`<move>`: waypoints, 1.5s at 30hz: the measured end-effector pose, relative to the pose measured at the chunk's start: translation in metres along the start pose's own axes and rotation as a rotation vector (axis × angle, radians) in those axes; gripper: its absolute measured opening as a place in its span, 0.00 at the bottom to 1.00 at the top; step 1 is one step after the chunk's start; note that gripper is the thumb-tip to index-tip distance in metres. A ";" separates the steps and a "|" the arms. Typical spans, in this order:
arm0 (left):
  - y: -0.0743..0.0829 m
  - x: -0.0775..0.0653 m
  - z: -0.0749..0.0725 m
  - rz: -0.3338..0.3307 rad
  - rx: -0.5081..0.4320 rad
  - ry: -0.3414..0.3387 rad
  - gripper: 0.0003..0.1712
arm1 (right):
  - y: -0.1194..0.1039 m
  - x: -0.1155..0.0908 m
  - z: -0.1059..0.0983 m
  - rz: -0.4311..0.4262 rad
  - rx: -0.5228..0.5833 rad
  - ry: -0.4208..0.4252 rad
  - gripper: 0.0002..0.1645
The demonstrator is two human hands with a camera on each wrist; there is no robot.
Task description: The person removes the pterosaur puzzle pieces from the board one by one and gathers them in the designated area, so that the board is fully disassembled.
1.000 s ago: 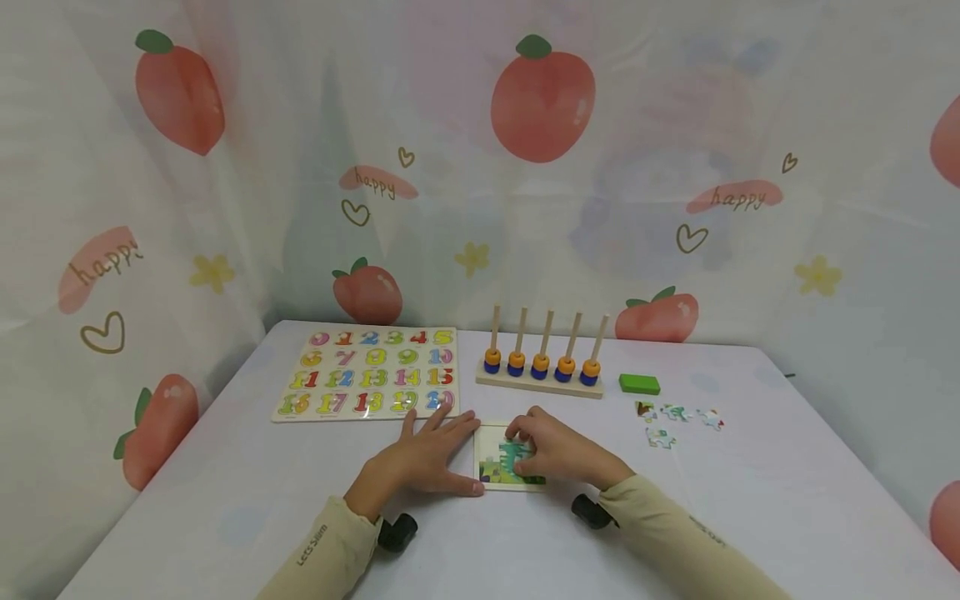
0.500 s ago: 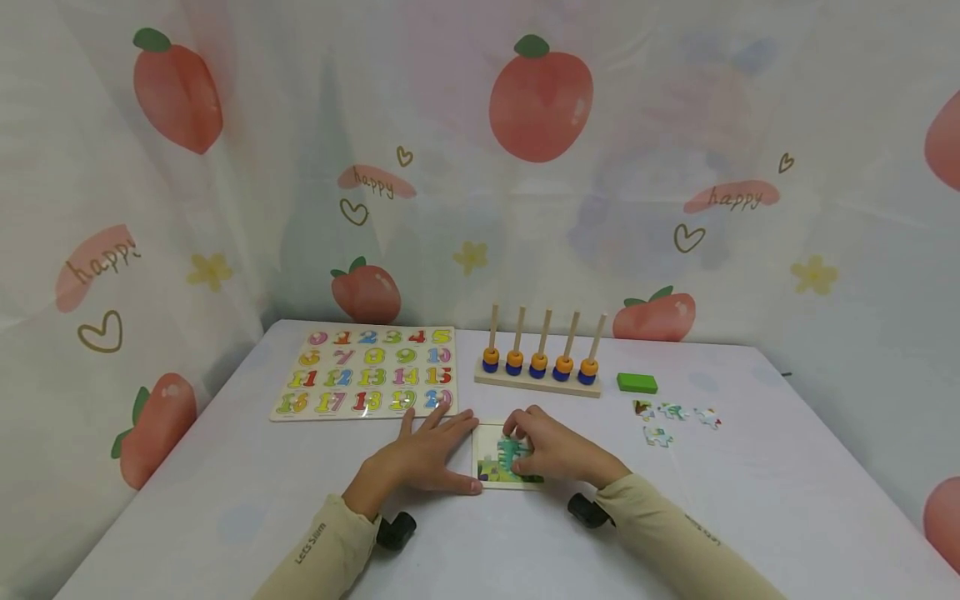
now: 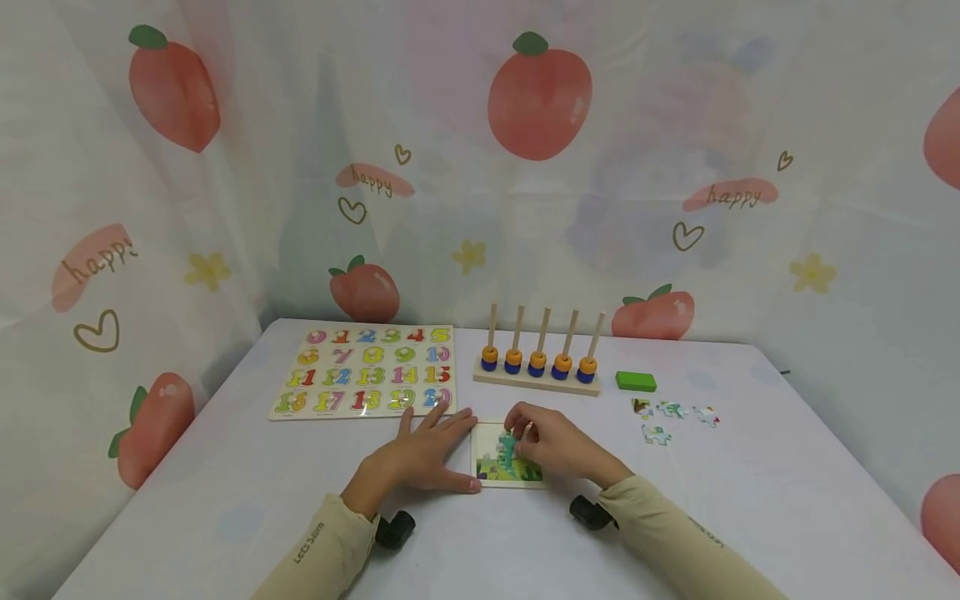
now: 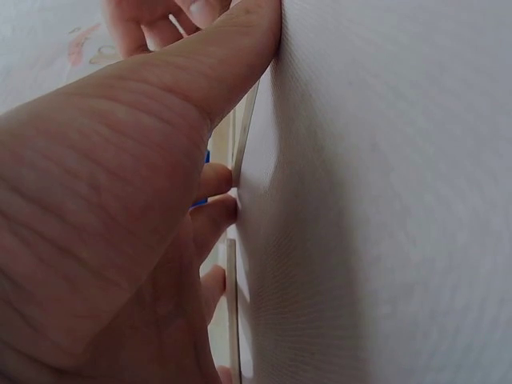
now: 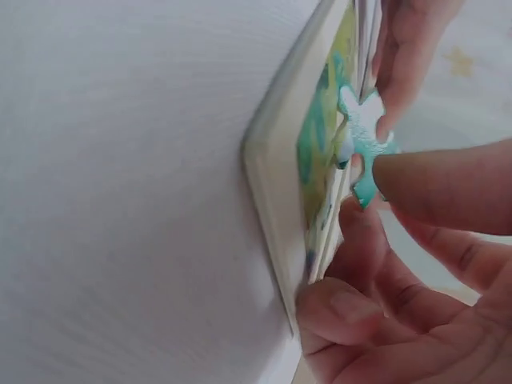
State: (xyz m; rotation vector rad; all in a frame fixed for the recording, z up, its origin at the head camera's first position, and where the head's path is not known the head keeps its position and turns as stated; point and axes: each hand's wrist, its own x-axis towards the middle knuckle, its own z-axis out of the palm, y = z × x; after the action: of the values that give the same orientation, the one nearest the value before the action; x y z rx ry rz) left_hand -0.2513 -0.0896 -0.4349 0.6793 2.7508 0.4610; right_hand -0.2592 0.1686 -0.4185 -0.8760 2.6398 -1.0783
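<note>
Head: my left hand [image 3: 420,460], fingers spread wide, lies at the left edge of the puzzle frame [image 3: 487,435]; my right hand [image 3: 558,446] is over its right side. Loose pieces [image 3: 671,410] right, green block [image 3: 636,382] far right, number board [image 3: 367,371] far left. Left wrist: thumb apart from fingers. Right wrist: I pinch a teal piece [image 5: 366,132] over the frame; contact unclear.

Head cam: dim, even, diffuse lt; sm. glare spots on number board [image 3: 357,367]. L-wrist cam: left hand [image 4: 120,200] underexp.; soft shadow, moiré-like ripple on tablecloth [image 4: 416,208]. R-wrist cam: glare on puzzle piece [image 5: 365,120]; bkgd drape [image 5: 472,100] blurred.
</note>
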 end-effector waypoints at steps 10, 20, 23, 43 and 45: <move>0.000 0.000 -0.001 0.005 -0.002 0.001 0.59 | -0.002 -0.001 -0.001 -0.011 0.035 0.055 0.10; 0.000 -0.001 0.000 0.002 -0.008 -0.002 0.59 | -0.002 -0.004 0.001 0.005 0.073 0.108 0.08; 0.001 -0.001 -0.001 0.001 -0.012 -0.001 0.59 | -0.004 -0.007 -0.002 0.016 0.086 0.141 0.08; 0.000 -0.003 0.000 0.010 -0.024 0.007 0.59 | 0.021 -0.033 -0.050 0.207 0.204 0.336 0.13; 0.000 -0.003 0.000 0.013 -0.035 0.002 0.59 | 0.025 -0.035 -0.054 0.237 0.205 0.341 0.13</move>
State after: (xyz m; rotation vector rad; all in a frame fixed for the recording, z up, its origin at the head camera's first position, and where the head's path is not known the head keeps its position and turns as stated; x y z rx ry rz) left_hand -0.2489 -0.0913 -0.4350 0.6884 2.7357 0.5111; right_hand -0.2608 0.2350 -0.3985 -0.3530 2.7324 -1.5094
